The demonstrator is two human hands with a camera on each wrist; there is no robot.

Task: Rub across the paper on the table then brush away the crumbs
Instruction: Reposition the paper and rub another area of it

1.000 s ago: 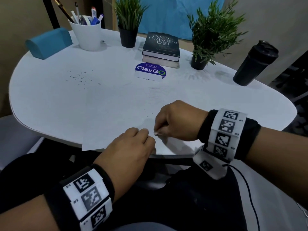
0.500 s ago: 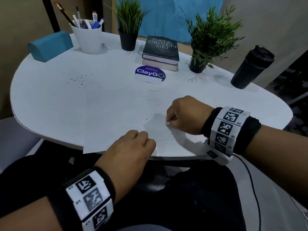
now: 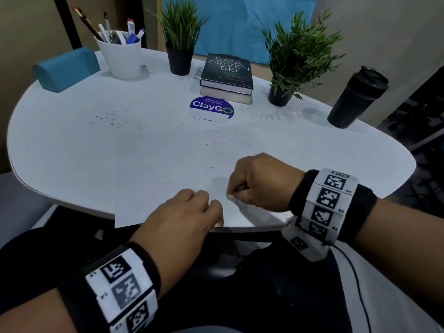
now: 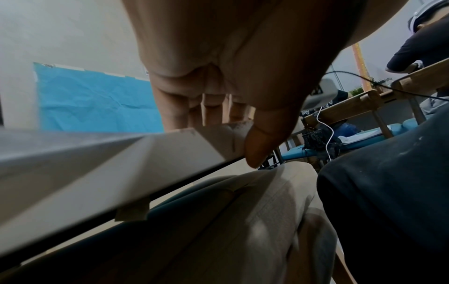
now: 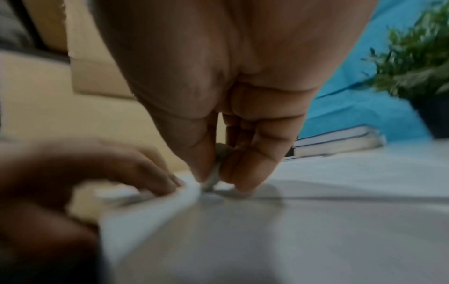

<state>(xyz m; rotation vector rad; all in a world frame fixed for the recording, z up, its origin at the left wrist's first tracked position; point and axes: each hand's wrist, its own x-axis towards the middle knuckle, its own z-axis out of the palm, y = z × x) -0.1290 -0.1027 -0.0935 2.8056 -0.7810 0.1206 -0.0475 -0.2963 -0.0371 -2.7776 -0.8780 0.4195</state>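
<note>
A white sheet of paper [image 3: 156, 169] lies on the white table [image 3: 60, 152], its near corner hanging over the front edge. My right hand [image 3: 230, 194] pinches a small white eraser [image 3: 230, 196] between thumb and fingers, its tip down on the paper; the right wrist view shows the eraser [image 5: 213, 173] touching the sheet. Just left of it, my left hand [image 3: 206, 200] rests on the paper at the table edge, fingertips [image 5: 170, 182] pressing the sheet, thumb [image 4: 257, 149] over the edge. Dark crumbs [image 3: 108, 116] lie scattered at the table's left, with a few specks [image 3: 209, 168] near the eraser.
At the back stand a white pen cup [image 3: 122, 56], a teal case [image 3: 64, 68], two potted plants [image 3: 180, 44] [image 3: 288, 68], stacked books [image 3: 225, 78] and a ClayGo sticker [image 3: 211, 109]. A black tumbler [image 3: 355, 97] is at the right.
The right hand slid the eraser away across the paper, then back toward the near edge beside the left hand. The left hand has stayed in place.
</note>
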